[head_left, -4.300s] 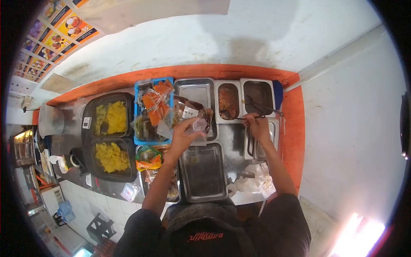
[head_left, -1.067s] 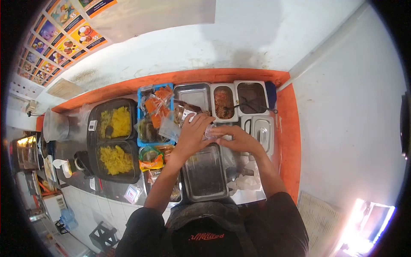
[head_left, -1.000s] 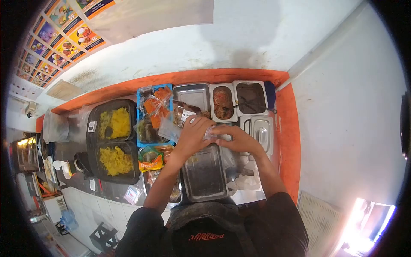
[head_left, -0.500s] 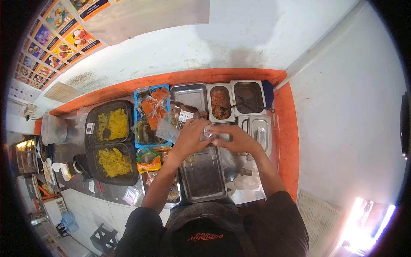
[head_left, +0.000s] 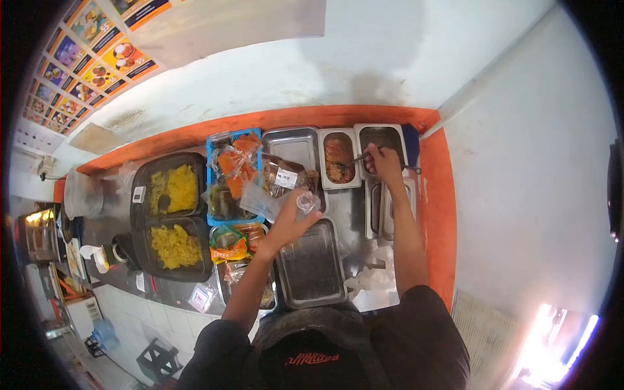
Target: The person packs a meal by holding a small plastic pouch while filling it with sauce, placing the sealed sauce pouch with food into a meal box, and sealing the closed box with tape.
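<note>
My left hand (head_left: 294, 218) is closed round a small clear plastic bag (head_left: 307, 202), whose round mouth faces up; it could also be a thin cup. This hand is above the front edge of a tray with a labelled, wrapped dark food pack (head_left: 284, 175). My right hand (head_left: 385, 162) grips the dark handle of a serving spoon (head_left: 359, 158). The spoon's far end lies in a steel pan (head_left: 323, 144) of reddish chunky food (head_left: 337, 153). A second steel pan (head_left: 403, 146) with dark contents is under my right hand.
Nearby are a blue basket (head_left: 209, 175) of bagged food, two black trays (head_left: 140, 214) of yellow rice, a bare steel tray (head_left: 311, 266), and a lidded pan (head_left: 374, 208). Another utensil's hooked handle (head_left: 416, 170) sticks out at right. An orange-edged wall (head_left: 292, 116) bounds the back.
My right hand has left the clear plastic and moved right and back to the spoon handle. My left hand still holds the plastic, whose round mouth now shows.
</note>
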Demonstrator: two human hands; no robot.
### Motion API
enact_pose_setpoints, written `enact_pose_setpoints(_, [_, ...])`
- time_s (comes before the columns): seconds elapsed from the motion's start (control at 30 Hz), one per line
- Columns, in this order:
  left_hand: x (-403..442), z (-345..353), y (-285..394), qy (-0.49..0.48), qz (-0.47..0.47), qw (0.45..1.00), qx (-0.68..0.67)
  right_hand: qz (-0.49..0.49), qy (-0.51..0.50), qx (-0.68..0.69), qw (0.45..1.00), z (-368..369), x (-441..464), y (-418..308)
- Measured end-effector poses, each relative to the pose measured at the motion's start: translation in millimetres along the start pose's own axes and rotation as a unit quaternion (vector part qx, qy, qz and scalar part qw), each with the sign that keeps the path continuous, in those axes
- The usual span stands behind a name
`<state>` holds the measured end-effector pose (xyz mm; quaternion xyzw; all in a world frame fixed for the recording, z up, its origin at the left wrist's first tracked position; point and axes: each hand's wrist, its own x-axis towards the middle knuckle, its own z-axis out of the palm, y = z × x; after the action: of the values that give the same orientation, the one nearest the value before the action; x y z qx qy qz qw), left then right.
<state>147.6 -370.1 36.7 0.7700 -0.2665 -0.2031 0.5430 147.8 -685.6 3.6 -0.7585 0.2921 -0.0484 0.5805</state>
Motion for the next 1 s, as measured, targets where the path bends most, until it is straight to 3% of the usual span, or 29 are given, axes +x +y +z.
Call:
enact_pose_setpoints(0.03, [-4,-2,-1,0.003,0.008,1.0,-0.014,0.0,-0.008,-0.002,1.0,3,-2,0])
enact_pose_setpoints(0.1, [-8,-7,-4,0.014,0.015,1.0,-0.008,-0.15,-0.034,-0.074,0.985,-1,-18,7])
enact_pose_setpoints(0.33, [6,-13,-7,0.014,0.001,1.0,-0.003,-0.079,0.002,0.103,0.992,-4,-27,19])
enact_pose_setpoints(0.43, [17,-14,-5,0.01,0.018,1.0,0.007,0.003,0.021,0.143,0.99,-7,-22,17])
enact_pose_setpoints(0.53, [32,-14,-11,0.01,0.054,0.997,0.052,0.026,0.034,0.15,0.988,-13,-17,17])
enact_pose_setpoints(0.73, [63,-11,-11,0.006,0.062,0.989,0.131,0.042,0.03,0.32,0.946,-36,-13,4])
enact_pose_setpoints(1.0, [87,13,3,-0.055,0.038,0.997,0.049,0.006,0.023,0.331,0.943,-38,-52,-62])
